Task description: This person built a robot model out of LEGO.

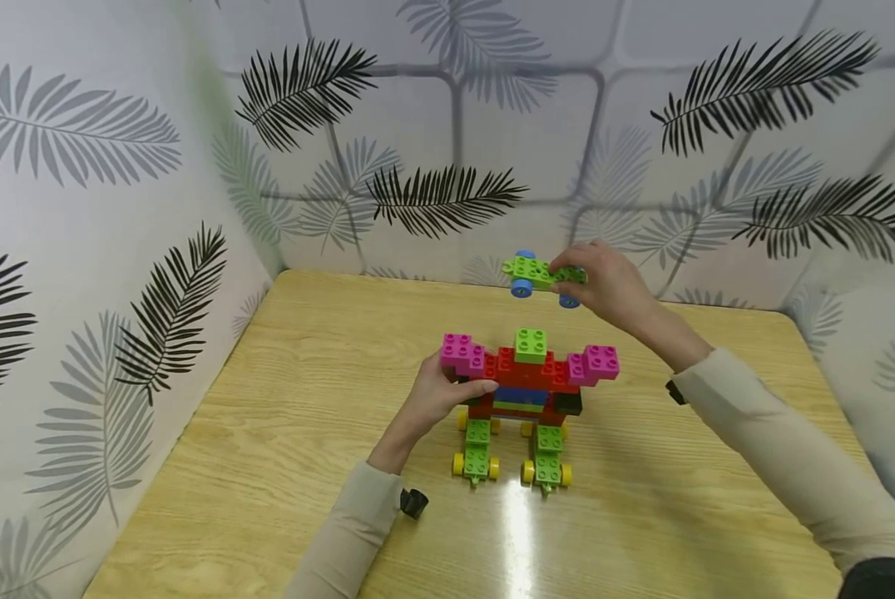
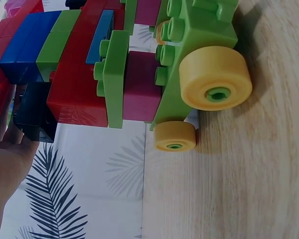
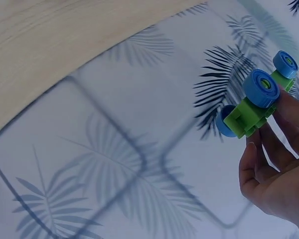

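A robot-like figure of toy building bricks [image 1: 524, 376] stands on the table on two green wheeled bases with yellow wheels. Its body is red, blue and green, with pink bricks [image 1: 602, 363] at both sides and a lime brick [image 1: 531, 345] on top. My left hand [image 1: 434, 398] grips the figure's left side, thumb across the front, close to a black brick [image 2: 36, 112]. Raised above and behind the figure, my right hand [image 1: 605, 279] pinches one end of a green toy car base [image 1: 526, 268] with blue wheels [image 3: 261, 88]. The car base is clear of the figure.
The light wooden table [image 1: 305, 374] meets a wall [image 1: 432, 125] covered in leaf-patterned cloth at its back edge. A similar cloth wall [image 1: 66, 249] runs along the left side. Black straps [image 1: 413, 503] show near both sleeves.
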A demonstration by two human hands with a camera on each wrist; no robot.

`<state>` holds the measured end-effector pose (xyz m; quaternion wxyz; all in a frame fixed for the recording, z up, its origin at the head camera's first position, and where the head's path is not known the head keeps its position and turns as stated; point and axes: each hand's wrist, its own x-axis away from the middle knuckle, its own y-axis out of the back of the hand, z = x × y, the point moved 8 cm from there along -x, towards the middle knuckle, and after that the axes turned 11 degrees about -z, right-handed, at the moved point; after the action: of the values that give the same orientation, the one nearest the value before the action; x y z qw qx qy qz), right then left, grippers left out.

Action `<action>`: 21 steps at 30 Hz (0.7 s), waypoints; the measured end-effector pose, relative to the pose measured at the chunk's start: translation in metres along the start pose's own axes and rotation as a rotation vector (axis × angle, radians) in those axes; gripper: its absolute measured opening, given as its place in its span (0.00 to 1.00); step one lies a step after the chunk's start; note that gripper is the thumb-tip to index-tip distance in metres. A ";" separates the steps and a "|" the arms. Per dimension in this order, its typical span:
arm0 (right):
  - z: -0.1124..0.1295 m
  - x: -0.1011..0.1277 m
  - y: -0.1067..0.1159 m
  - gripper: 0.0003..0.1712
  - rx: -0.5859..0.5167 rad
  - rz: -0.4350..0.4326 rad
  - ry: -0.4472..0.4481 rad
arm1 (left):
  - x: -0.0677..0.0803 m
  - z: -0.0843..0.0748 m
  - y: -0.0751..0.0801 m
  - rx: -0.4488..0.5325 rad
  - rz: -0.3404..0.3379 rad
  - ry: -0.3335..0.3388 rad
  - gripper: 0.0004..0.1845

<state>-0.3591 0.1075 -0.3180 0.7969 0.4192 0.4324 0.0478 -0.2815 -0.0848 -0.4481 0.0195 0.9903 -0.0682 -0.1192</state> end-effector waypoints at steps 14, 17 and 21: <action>0.057 0.003 0.035 0.10 -0.048 -0.006 0.117 | -0.008 0.005 0.002 -0.018 -0.017 0.014 0.23; 0.067 0.003 0.040 0.10 -0.051 0.012 0.122 | -0.010 0.006 0.002 -0.019 -0.020 0.017 0.24; 0.079 0.004 0.045 0.10 -0.044 0.048 0.129 | -0.012 0.006 0.002 -0.010 -0.022 0.025 0.24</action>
<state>-0.2858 0.0893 -0.2669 0.7750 0.4080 0.4716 0.1031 -0.2952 -0.0850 -0.4511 0.0241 0.9923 -0.0567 -0.1075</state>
